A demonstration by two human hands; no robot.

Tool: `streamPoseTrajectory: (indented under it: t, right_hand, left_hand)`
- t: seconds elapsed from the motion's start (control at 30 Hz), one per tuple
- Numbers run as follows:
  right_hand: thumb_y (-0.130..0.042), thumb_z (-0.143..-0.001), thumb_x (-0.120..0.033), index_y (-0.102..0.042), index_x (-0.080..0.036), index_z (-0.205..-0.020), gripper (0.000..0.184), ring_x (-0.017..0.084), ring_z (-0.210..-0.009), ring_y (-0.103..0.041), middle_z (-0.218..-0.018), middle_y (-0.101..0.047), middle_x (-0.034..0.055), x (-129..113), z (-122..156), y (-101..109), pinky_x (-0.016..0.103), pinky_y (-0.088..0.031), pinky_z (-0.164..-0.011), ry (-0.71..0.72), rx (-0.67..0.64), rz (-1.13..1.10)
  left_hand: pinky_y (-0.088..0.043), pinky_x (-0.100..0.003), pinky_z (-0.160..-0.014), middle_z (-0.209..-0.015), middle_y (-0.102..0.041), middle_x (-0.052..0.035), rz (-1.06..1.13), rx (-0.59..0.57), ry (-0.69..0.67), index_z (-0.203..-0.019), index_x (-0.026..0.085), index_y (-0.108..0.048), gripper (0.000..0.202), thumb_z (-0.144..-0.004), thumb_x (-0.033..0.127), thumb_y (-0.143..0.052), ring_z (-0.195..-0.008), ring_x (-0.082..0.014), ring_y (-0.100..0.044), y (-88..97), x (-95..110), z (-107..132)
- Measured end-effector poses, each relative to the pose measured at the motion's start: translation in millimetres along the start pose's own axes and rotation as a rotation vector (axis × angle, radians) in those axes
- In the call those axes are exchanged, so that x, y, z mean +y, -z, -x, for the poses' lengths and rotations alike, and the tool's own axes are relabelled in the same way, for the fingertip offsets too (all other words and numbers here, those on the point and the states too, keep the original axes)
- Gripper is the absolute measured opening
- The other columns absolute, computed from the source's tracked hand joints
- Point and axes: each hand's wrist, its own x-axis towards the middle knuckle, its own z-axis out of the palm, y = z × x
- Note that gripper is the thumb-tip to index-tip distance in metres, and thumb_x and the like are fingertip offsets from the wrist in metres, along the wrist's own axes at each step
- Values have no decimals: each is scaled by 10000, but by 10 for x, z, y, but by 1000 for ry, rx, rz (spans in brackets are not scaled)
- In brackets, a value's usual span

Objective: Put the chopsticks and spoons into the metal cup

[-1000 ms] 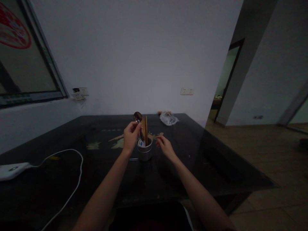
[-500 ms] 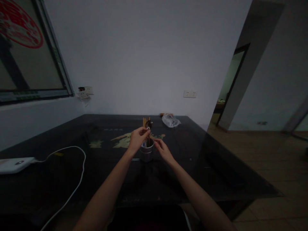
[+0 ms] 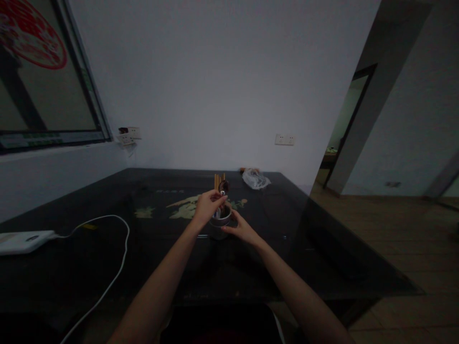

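Near the middle of the table stands a metal cup (image 3: 217,232). My left hand (image 3: 207,207) is closed at the cup's mouth around a bundle of wooden chopsticks (image 3: 217,180) and a metal spoon (image 3: 224,185), whose bowl points up. The lower ends are hidden by my fingers and the cup, so how deep they reach I cannot tell. Something whitish with blue (image 3: 216,213) shows inside the rim. My right hand (image 3: 244,230) grips the cup's right side, thumb in front and fingers behind the rim.
On the dark, glossy table (image 3: 279,267) a crumpled clear plastic bag (image 3: 256,179) lies at the back. To the left is a white device (image 3: 27,241) with a white cable (image 3: 124,258). A dark, long object (image 3: 335,253) lies at the right.
My right hand has shifted from the rim's right edge to a grip around the cup's side. My left hand stays on the chopsticks and spoon. The view has moved slightly.
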Motion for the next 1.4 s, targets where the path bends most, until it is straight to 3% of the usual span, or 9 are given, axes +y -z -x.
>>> streamPoseTrajectory:
  t: [0.4,0.73,0.93,1.13,1.4]
  right_hand:
    - [-831,-555,-284,-407,-250,-1346,898,272,-1235,-464,-1341,-496,86,90,-23,-47,442,-379,-1035,-19,47,-42]
    - [-801,-582,-287,-461,-216,-1285,784,257,-1114,-546,-1205,-584,88,123,-36,-45,433,-413,-983,-58,87,24]
    - [-798,-586,-284,-487,-217,-1248,735,239,-1074,-567,-1176,-597,78,132,-33,-40,415,-424,-962,-44,87,47]
    - [-798,-585,-292,-508,-222,-1209,692,236,-1062,-566,-1151,-603,70,157,-32,-32,408,-440,-936,-53,84,36]
    - [-797,-585,-297,-505,-205,-1201,687,242,-1082,-558,-1145,-603,80,86,-22,-35,416,-435,-942,-79,76,47]
  left_hand:
    - [-464,-251,-639,-713,-674,-24,-123,4,-88,-747,168,-616,179,-727,344,-638,-687,-171,-640,-38,-98,-1]
    - [-377,-273,-666,-684,-601,-24,-541,26,-203,-663,181,-611,326,-877,383,-472,-715,-170,-540,-76,-159,16]
    - [-383,-309,-735,-823,-582,-58,-754,20,-193,-734,185,-629,218,-853,334,-524,-844,-210,-516,-85,-197,11]
    - [-401,-320,-754,-862,-573,-61,-820,13,-150,-820,187,-622,111,-817,269,-547,-866,-221,-523,-80,-145,39]
    - [-428,-324,-826,-939,-539,-58,-766,83,-137,-892,189,-578,122,-777,194,-538,-929,-213,-530,-59,-103,50]
